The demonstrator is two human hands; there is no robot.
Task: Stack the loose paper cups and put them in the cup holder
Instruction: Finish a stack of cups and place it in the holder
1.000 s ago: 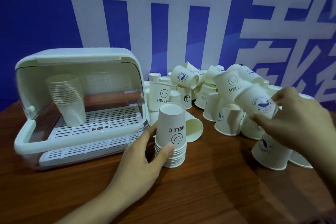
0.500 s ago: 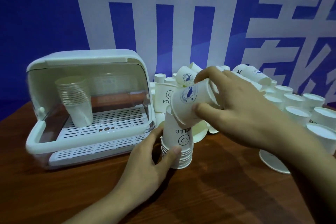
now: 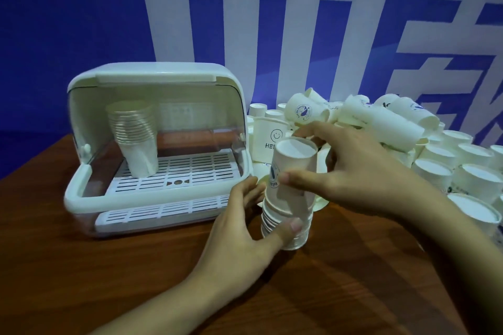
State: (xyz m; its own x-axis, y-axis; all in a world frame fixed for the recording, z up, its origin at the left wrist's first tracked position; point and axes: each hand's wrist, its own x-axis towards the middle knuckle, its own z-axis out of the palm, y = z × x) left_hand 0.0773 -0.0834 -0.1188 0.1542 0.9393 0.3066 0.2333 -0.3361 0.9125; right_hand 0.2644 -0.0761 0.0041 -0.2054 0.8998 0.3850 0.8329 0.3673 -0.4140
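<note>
An upside-down stack of white paper cups stands on the wooden table in front of me. My left hand grips the stack's lower rims, thumb across the front. My right hand holds the topmost cup by its sides as it sits over the stack. The white cup holder stands to the left with its clear lid raised, and an upright stack of cups sits inside on the slotted tray. A pile of loose cups lies behind my right hand.
Rows of upside-down cups stand at the right edge of the table. A "HELLO" smiley cup stands between the holder and the pile. A blue and white banner forms the back wall.
My right hand brought a cup from the pile at the right over to the stack and set it upside down on top. My left hand stayed on the stack.
</note>
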